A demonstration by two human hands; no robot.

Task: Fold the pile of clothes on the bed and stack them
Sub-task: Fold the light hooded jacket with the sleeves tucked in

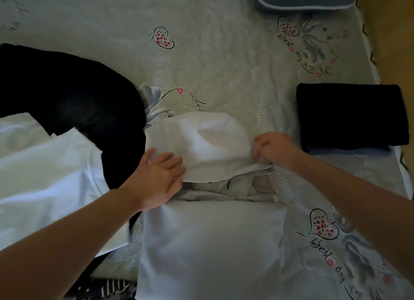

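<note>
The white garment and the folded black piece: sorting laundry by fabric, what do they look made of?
White garment: likely smooth matte cotton jersey; it creases softly under both hands. Folded black piece: thicker, perhaps knit or fleece, judging by its bulky rounded edges; too dark to confirm.

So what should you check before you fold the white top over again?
1. Left hand pressing flat on the white hooded top: ok, fingers straight on the folded flap's left edge.
2. Right hand has a grip on the flap's right edge: ok, fingers pinch it.
3. Flap lying smooth: not ok, it bulges in the middle.
4. Top clear of the unfolded pile: ok, the white T-shirt and black garment lie to its left.
5. Stacking spot ready: ok, a folded black garment sits at the right on the bedsheet.
6. Sleeves tucked evenly underneath: cannot tell, hidden.
</note>
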